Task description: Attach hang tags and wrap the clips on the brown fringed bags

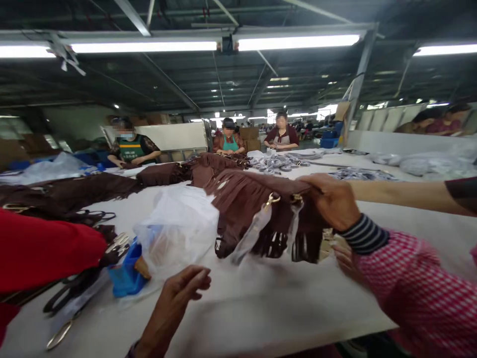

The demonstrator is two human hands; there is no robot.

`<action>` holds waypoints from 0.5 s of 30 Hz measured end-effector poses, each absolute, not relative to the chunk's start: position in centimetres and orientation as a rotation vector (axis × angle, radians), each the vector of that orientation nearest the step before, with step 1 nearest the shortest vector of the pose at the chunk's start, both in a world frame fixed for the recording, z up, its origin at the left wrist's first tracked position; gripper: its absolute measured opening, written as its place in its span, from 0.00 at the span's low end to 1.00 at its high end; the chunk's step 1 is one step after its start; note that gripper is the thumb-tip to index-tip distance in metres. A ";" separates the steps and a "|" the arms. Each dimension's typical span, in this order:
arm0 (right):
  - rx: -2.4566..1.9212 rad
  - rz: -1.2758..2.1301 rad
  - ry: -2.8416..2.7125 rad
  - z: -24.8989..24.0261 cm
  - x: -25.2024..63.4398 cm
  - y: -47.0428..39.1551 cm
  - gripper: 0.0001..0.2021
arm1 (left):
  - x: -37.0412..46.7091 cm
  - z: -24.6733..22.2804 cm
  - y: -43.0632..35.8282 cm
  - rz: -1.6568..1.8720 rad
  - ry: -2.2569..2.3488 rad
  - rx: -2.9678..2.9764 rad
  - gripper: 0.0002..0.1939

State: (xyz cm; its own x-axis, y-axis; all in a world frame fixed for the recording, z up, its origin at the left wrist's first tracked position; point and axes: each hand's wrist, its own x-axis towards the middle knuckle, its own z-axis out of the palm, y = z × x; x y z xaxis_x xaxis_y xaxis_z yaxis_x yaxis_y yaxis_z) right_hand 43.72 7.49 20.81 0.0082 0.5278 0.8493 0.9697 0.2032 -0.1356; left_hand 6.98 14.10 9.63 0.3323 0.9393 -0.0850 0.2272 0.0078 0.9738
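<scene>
My right hand (pixel 333 199), below a pink checked sleeve with a striped cuff, grips the top right end of a brown fringed bag (pixel 257 191). The bag hangs tilted over the white table (pixel 298 308). Two gold clasps (pixel 273 199) on it are partly wrapped in clear plastic. My left hand (pixel 179 293) is left of and below the bag, its fingers loosely curled with nothing seen in them. Between it and the bag's left side lies crumpled clear plastic (pixel 175 228). A blue holder (pixel 128 273) stands to the left of that hand.
Another person's bare forearm (pixel 402 194) reaches in from the right, close to my right hand. A red sleeve (pixel 48 248) is at left. More brown bags (pixel 74 191) and grey straps (pixel 279 161) lie farther back. Three people work across the table.
</scene>
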 end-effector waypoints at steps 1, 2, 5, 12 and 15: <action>-1.480 -0.784 -1.608 22.0 45.0 7.0 0.14 | 7.8 9.8 14.7 0.796 1.088 1.521 0.22; -1.518 -0.903 -1.569 23.0 46.3 6.6 0.15 | 8.5 9.9 15.1 0.781 1.048 1.568 0.20; -1.722 -1.153 -1.520 25.0 50.5 5.7 0.22 | 10.5 9.4 16.3 0.760 0.955 1.755 0.17; -2.015 -1.336 -1.544 19.6 58.9 4.4 0.14 | 13.7 6.5 20.8 0.880 1.093 2.313 0.16; -2.179 -1.183 -1.581 14.8 59.8 2.9 0.12 | 15.3 5.6 24.0 0.780 1.224 2.264 0.16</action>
State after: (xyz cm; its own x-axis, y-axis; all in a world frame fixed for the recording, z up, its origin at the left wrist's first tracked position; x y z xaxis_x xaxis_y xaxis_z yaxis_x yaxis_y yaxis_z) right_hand 59.78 2.91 14.77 0.1072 0.7087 0.6973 0.8690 -0.4075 0.2806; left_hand 15.30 23.99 5.64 0.4465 0.8547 0.2650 0.6011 -0.5058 0.6188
